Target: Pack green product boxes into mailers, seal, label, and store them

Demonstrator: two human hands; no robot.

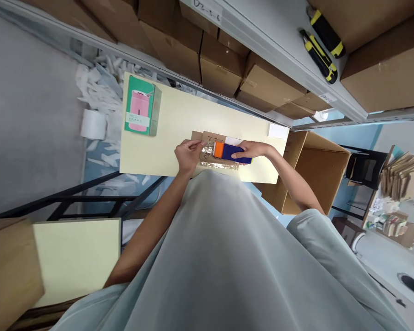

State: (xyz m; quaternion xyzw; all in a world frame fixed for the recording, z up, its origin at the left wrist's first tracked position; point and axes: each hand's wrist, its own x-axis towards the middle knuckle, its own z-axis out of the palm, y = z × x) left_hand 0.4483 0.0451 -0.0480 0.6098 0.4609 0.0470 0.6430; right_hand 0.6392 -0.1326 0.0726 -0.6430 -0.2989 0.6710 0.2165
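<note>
On the pale yellow table (172, 158) lies a small cardboard box (214, 137) with dark writing and shiny clear tape on it. My right hand (250, 151) is wrapped round a dark blue tape dispenser (232, 152) with an orange end, which rests over the box. At the left end of the box is my left hand (189, 154), its thumb and fingertips pinched together at the cardboard edge near the tape. Toward the table's left end stands a green box (138, 105) with a pink picture.
Cardboard boxes (221, 64) line a shelf above the table's far edge. Two yellow-black cutters (319, 55) lie on the upper shelf. An open carton (320, 170) stands right of the table. A white roll (94, 124) and white scraps are at the left.
</note>
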